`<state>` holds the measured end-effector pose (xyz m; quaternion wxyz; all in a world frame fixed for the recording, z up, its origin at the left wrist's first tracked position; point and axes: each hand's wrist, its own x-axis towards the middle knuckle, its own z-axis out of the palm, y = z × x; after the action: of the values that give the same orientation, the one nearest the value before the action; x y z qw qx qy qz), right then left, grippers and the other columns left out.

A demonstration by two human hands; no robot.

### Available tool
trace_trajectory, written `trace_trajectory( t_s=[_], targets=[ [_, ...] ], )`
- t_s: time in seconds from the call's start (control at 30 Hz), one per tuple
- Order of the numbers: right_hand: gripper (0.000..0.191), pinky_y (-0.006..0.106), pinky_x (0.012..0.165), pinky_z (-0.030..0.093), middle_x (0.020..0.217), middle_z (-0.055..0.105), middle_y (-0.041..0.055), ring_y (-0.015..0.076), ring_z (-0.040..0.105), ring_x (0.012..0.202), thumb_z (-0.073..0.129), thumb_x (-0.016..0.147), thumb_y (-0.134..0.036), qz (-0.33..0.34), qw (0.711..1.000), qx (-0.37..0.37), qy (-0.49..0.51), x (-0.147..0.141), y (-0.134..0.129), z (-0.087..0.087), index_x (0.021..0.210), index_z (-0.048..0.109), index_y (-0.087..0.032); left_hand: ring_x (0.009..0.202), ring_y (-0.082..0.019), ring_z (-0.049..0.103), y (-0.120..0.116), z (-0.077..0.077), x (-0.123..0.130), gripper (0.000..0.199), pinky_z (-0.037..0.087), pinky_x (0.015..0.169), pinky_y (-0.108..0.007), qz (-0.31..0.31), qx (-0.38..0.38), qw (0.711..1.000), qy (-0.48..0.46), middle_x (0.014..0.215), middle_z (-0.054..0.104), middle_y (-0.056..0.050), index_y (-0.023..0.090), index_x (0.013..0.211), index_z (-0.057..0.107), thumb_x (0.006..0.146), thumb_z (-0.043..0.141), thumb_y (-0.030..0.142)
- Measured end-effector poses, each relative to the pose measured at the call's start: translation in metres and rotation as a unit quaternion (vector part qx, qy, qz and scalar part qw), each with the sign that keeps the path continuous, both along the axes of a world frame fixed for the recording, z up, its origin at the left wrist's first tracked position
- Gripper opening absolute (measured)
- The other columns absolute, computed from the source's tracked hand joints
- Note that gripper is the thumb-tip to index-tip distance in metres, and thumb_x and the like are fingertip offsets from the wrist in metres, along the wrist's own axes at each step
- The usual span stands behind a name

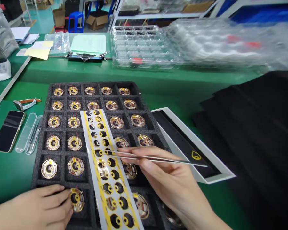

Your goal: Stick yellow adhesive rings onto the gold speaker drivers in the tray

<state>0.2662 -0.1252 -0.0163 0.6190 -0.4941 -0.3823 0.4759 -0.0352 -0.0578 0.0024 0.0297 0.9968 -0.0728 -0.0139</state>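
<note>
A black foam tray (84,184) holds rows of round gold watch parts in square pockets. Across its middle lies a long sheet of yellow-and-black stickers (103,179). My right hand (168,175) pinches metal tweezers (156,157) over the tray's right side, their tips at the sheet. My left hand (48,206) rests at the tray's lower left, fingertips against a round watch part (76,200) in its pocket; its fingers lie extended and close together.
Right of the tray is a white-edged black box (220,177) with a yellow ring piece, beside black sheets (254,127). A phone (9,131), clear cases and a watch (26,103) lie left. Clear plastic trays (144,48) and a clipboard (86,57) stand behind.
</note>
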Motion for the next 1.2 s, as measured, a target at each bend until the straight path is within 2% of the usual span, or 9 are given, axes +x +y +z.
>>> trace_trajectory(
  t_s=[0.23, 0.33, 0.43, 0.5, 0.57, 0.7, 0.8, 1.0, 1.2],
  targets=[
    [0.008, 0.028, 0.077, 0.060, 0.092, 0.078, 0.0029, 0.0207, 0.074, 0.085, 0.075, 0.079, -0.034, -0.011, 1.000, -0.005, 0.005, -0.001, 0.004, 0.003, 0.087, 0.076, -0.032, 0.125, -0.016, 0.048, 0.005, 0.006, 0.001, 0.026, 0.036, 0.112, -0.032, -0.002, -0.023, 0.999, 0.031, 0.131, 0.061, 0.007, 0.025, 0.115, 0.064, 0.094, 0.052, 0.033],
    [0.009, 0.027, 0.076, 0.061, 0.092, 0.078, 0.0033, 0.0206, 0.075, 0.084, 0.074, 0.079, -0.035, -0.009, 1.000, -0.003, 0.007, -0.001, 0.004, 0.003, 0.087, 0.076, -0.032, 0.120, -0.016, 0.052, 0.008, 0.018, 0.015, 0.029, 0.043, 0.104, -0.031, -0.030, -0.015, 0.999, 0.016, 0.126, 0.064, 0.007, 0.025, 0.117, 0.064, 0.094, 0.050, 0.034],
    [0.010, 0.025, 0.077, 0.060, 0.094, 0.078, 0.0033, 0.0198, 0.074, 0.085, 0.075, 0.079, -0.035, -0.016, 1.000, -0.005, 0.001, -0.002, 0.004, 0.002, 0.088, 0.076, -0.031, 0.113, -0.011, 0.056, -0.001, 0.023, 0.041, 0.027, 0.050, 0.094, -0.024, -0.066, 0.031, 0.996, -0.044, 0.124, 0.065, 0.011, 0.030, 0.114, 0.067, 0.093, 0.050, 0.023],
    [0.010, 0.024, 0.077, 0.060, 0.093, 0.078, 0.0034, 0.0197, 0.074, 0.086, 0.075, 0.078, -0.035, -0.020, 1.000, -0.002, -0.004, -0.002, 0.004, 0.003, 0.087, 0.077, -0.031, 0.118, -0.009, 0.055, -0.014, 0.018, 0.060, 0.033, 0.051, 0.093, -0.022, -0.059, 0.071, 0.993, -0.073, 0.130, 0.061, 0.011, 0.033, 0.119, 0.065, 0.096, 0.045, 0.022],
    [0.010, 0.024, 0.075, 0.061, 0.090, 0.078, 0.0037, 0.0196, 0.075, 0.083, 0.076, 0.078, -0.036, -0.022, 1.000, 0.003, -0.007, -0.003, 0.005, 0.004, 0.086, 0.077, -0.030, 0.124, -0.012, 0.054, -0.028, 0.006, 0.077, 0.038, 0.050, 0.098, -0.028, -0.041, 0.103, 0.991, -0.080, 0.137, 0.057, 0.008, 0.033, 0.128, 0.059, 0.100, 0.036, 0.023],
    [0.012, 0.022, 0.069, 0.062, 0.083, 0.078, 0.0030, 0.0184, 0.075, 0.074, 0.077, 0.075, -0.038, -0.052, 0.998, -0.001, -0.019, -0.003, 0.007, 0.002, 0.080, 0.077, -0.028, 0.120, -0.023, 0.060, -0.045, -0.018, 0.095, 0.039, 0.049, 0.098, -0.038, -0.020, 0.104, 0.991, -0.079, 0.130, 0.063, -0.008, 0.017, 0.134, 0.054, 0.101, 0.035, 0.024],
    [0.014, 0.016, 0.064, 0.060, 0.074, 0.077, 0.0006, 0.0142, 0.074, 0.063, 0.080, 0.071, -0.040, -0.096, 0.995, -0.014, -0.018, -0.002, 0.006, -0.002, 0.074, 0.078, -0.027, 0.115, -0.027, 0.063, -0.043, -0.019, 0.095, 0.038, 0.050, 0.096, -0.041, -0.026, 0.071, 0.993, -0.092, 0.126, 0.064, -0.014, 0.010, 0.128, 0.058, 0.097, 0.044, 0.028],
    [0.013, 0.015, 0.062, 0.060, 0.070, 0.074, 0.0002, 0.0142, 0.073, 0.061, 0.083, 0.067, -0.039, -0.141, 0.989, -0.038, 0.004, -0.002, 0.006, -0.001, 0.071, 0.078, -0.027, 0.122, -0.027, 0.058, -0.023, 0.002, 0.076, 0.038, 0.044, 0.107, -0.041, -0.071, 0.079, 0.992, -0.071, 0.130, 0.062, -0.011, 0.011, 0.123, 0.063, 0.095, 0.044, 0.028],
    [0.022, 0.021, 0.060, 0.062, 0.070, 0.073, 0.0032, 0.0175, 0.073, 0.059, 0.086, 0.059, -0.045, -0.180, 0.982, -0.050, -0.027, -0.006, 0.006, 0.002, 0.066, 0.077, -0.026, 0.119, -0.029, 0.060, -0.007, 0.005, 0.043, 0.036, 0.044, 0.105, -0.044, -0.021, 0.072, 0.995, -0.063, 0.127, 0.064, -0.015, 0.008, 0.122, 0.062, 0.095, 0.047, 0.026]
  ],
)
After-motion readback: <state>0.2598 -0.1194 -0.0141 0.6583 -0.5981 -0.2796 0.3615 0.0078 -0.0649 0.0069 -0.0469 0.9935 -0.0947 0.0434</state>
